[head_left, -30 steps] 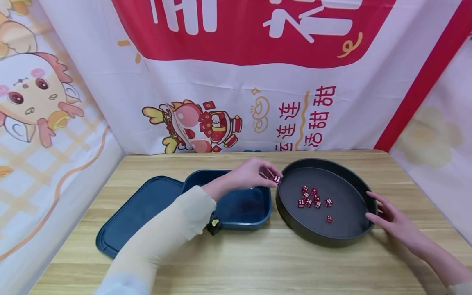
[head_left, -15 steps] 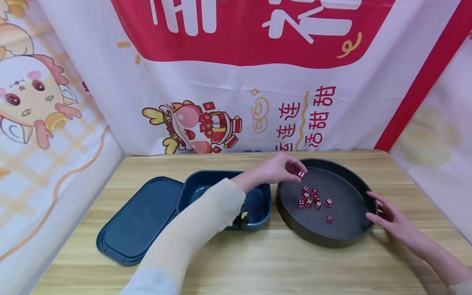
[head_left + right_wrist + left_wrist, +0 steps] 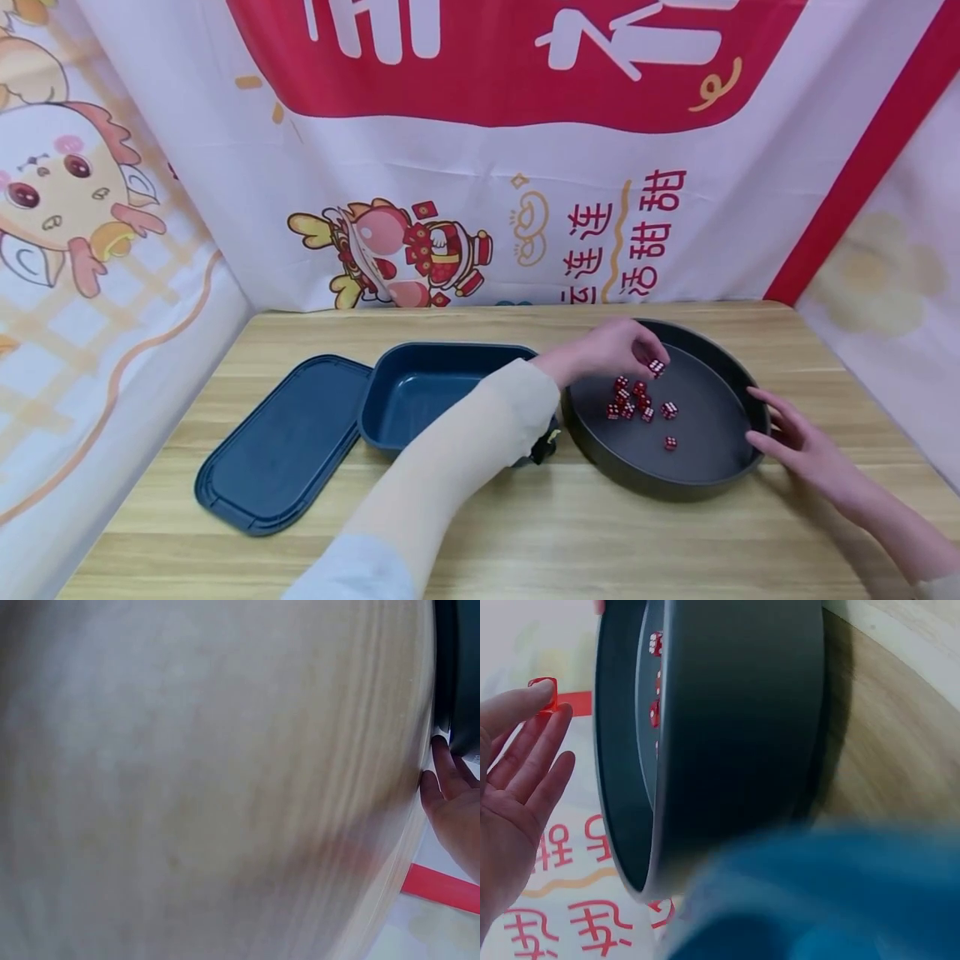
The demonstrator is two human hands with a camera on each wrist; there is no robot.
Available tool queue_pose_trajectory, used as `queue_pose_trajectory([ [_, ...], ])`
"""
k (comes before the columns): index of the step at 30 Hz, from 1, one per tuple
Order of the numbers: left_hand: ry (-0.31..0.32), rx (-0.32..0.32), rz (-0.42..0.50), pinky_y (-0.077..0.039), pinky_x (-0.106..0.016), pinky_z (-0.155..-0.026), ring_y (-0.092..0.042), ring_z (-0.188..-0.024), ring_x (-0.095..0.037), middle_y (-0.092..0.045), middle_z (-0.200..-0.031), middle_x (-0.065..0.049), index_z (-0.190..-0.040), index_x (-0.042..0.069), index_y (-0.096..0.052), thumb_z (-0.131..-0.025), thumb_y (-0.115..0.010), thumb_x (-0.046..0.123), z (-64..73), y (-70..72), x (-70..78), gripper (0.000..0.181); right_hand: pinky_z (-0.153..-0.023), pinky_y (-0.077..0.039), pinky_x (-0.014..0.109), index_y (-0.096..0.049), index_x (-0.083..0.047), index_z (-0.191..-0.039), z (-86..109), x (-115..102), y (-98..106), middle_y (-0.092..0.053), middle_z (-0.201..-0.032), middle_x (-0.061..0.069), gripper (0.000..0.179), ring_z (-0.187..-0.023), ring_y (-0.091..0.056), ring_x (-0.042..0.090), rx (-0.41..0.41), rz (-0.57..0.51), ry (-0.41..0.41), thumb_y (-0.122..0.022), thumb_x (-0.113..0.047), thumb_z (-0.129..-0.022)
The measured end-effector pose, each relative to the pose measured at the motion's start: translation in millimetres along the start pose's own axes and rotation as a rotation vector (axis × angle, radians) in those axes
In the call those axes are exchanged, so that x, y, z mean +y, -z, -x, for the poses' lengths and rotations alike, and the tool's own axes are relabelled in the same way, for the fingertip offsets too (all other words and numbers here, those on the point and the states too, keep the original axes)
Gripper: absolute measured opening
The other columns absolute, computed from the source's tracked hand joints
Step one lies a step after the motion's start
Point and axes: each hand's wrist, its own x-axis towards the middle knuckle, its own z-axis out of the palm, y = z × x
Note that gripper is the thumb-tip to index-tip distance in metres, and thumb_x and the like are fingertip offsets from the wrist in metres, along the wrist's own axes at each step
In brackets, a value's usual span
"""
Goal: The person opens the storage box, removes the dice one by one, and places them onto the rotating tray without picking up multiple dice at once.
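My left hand (image 3: 609, 348) pinches a red translucent die (image 3: 657, 368) with white pips between thumb and fingertips, over the dark round pan (image 3: 708, 462). In the left wrist view the die (image 3: 549, 696) sits between thumb and index finger, with the other fingers extended. Several more red dice (image 3: 628, 410) lie on the pan's floor, most bunched left of centre, one nearer the front. At the pan's right side, my right hand (image 3: 806, 454) holds the rim, with thumb and a finger over the edge and other fingers against the outer wall.
Left of the pan stands a dark blue rectangular box (image 3: 386, 408), partly hidden by my left sleeve. Its flat blue lid (image 3: 281, 450) lies farther left on the wooden table (image 3: 570, 542). Printed cloth (image 3: 525, 150) hangs behind and at both sides.
My left hand has carried the die rightward, from the gap between box and pan to above the pan. The right hand and the dice in the pan have stayed in place.
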Motion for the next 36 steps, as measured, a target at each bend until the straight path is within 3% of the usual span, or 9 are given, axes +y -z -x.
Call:
queue_pose_trajectory([
  [7, 0.024, -0.035, -0.076, -0.047, -0.013, -0.069, -0.059, -0.082, 0.001, -0.065, -0.091, 0.012, -0.108, 0.016, -0.073, -0.086, -0.075, 0.009, -12.4, -8.1, -1.1, 0.023, -0.080, -0.036, 0.004, -0.020, -0.020, -0.156, -2.1, -4.1, -2.7, -0.014, -0.149, 0.038, 0.065, -0.125, -0.022, 0.065, -0.008, -0.019, 0.005, -0.055, -0.014, -0.101],
  [17, 0.066, -0.078, -0.088, -0.045, -0.014, -0.071, -0.058, -0.083, -0.001, -0.064, -0.090, 0.012, -0.108, 0.016, -0.073, -0.087, -0.074, 0.009, -22.1, -15.7, -7.5, 0.023, -0.080, -0.035, 0.004, -0.019, -0.021, -0.156, -5.6, -7.7, -2.7, -0.011, -0.150, 0.038, 0.066, -0.125, -0.021, 0.066, -0.023, -0.029, 0.004, -0.054, -0.015, -0.101],
  [21, 0.081, -0.064, -0.081, -0.045, -0.014, -0.072, -0.058, -0.083, 0.000, -0.065, -0.094, 0.010, -0.110, 0.016, -0.073, -0.086, -0.074, 0.009, -22.0, -13.6, -7.4, 0.024, -0.081, -0.035, 0.005, -0.019, -0.021, -0.156, -6.3, -7.5, -2.6, -0.011, -0.151, 0.037, 0.065, -0.126, -0.020, 0.065, -0.022, -0.037, 0.011, -0.054, -0.015, -0.101],
  [26, 0.054, -0.049, -0.054, -0.044, -0.012, -0.074, -0.058, -0.085, 0.001, -0.068, -0.102, 0.005, -0.112, 0.014, -0.072, -0.087, -0.074, 0.008, -21.1, -10.5, -5.0, 0.025, -0.081, -0.036, 0.005, -0.020, -0.022, -0.156, -5.6, -5.0, -2.7, -0.012, -0.151, 0.036, 0.065, -0.125, -0.023, 0.064, -0.015, -0.032, 0.017, -0.053, -0.014, -0.101],
  [36, 0.036, -0.043, 0.037, -0.047, -0.012, -0.071, -0.060, -0.084, 0.002, -0.066, -0.095, 0.012, -0.107, 0.018, -0.073, -0.086, -0.075, 0.007, -16.5, -6.7, 5.7, 0.024, -0.080, -0.036, 0.004, -0.019, -0.023, -0.156, -1.1, -0.5, 0.2, -0.016, -0.149, 0.038, 0.066, -0.124, -0.026, 0.063, 0.001, 0.008, -0.007, -0.054, -0.015, -0.101],
])
